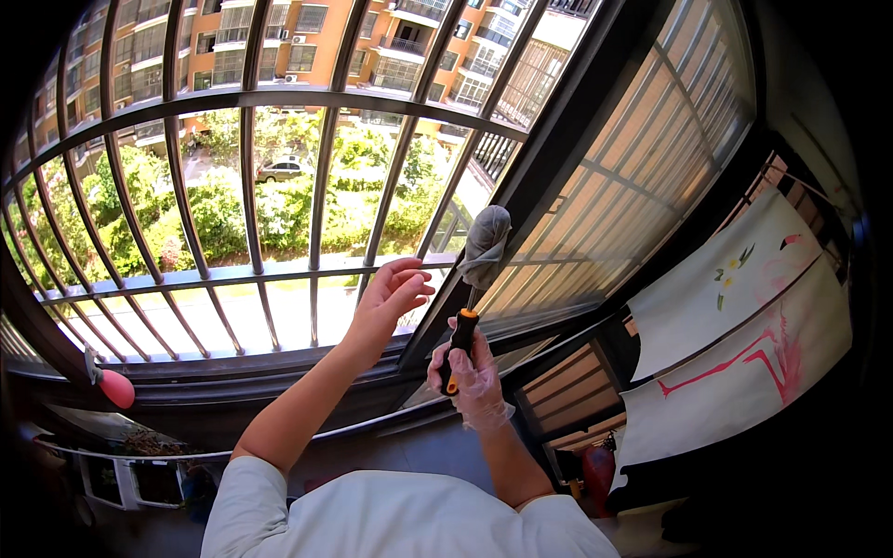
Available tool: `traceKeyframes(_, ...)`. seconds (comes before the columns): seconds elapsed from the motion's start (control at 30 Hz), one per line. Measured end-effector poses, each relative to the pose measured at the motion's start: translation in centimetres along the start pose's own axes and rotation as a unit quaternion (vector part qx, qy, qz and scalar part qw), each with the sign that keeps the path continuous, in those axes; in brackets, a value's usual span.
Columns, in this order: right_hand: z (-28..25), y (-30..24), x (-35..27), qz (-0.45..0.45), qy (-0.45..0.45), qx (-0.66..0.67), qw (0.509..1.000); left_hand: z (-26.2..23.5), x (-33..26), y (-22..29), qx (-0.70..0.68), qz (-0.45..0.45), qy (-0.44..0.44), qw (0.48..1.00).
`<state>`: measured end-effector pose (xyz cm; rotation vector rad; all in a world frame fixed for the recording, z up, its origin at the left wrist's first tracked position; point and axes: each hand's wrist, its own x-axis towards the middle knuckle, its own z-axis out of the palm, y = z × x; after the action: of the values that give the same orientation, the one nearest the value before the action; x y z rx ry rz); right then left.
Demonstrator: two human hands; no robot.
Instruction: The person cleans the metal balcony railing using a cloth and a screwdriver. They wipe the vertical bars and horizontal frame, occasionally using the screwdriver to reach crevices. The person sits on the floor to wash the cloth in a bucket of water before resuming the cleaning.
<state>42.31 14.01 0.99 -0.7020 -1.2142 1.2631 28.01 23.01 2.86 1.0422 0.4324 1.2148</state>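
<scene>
My right hand (474,377), in a thin see-through plastic glove, is closed round the black and orange handle of a screwdriver (464,330). The tool points upward, and a bundle of grey cloth (486,246) covers the top of its metal shaft, hiding the tip. This cloth stands in front of the dark upright frame (535,167) of the window. My bare left hand (389,299) is raised beside it, near the window bars, fingers loosely bent and apart with nothing in them.
Metal bars (326,186) cross the opening on the left. A sliding glass pane (623,186) fills the right side. Farther right hangs a white curtain with a pink flamingo (735,344). A pink balloon-shaped object (117,389) hangs at the left sill; white planters (139,484) stand below.
</scene>
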Motion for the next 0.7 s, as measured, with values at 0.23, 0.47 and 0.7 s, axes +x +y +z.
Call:
traceKeyframes(0.23,1.8,2.0,5.3,-0.043,0.105,0.004,0.994,-2.4,2.7,-1.8,0.107,0.072,0.01,0.992)
traceKeyframes(0.47,2.1,4.1,8.2,-0.095,0.207,-0.019,0.974,1.9,8.0,3.6,0.285,0.288,-0.044,0.913)
traceKeyframes(0.7,2.9,4.0,9.4,-0.094,0.172,0.027,0.98,4.9,11.8,2.2,0.293,0.338,-0.007,0.894)
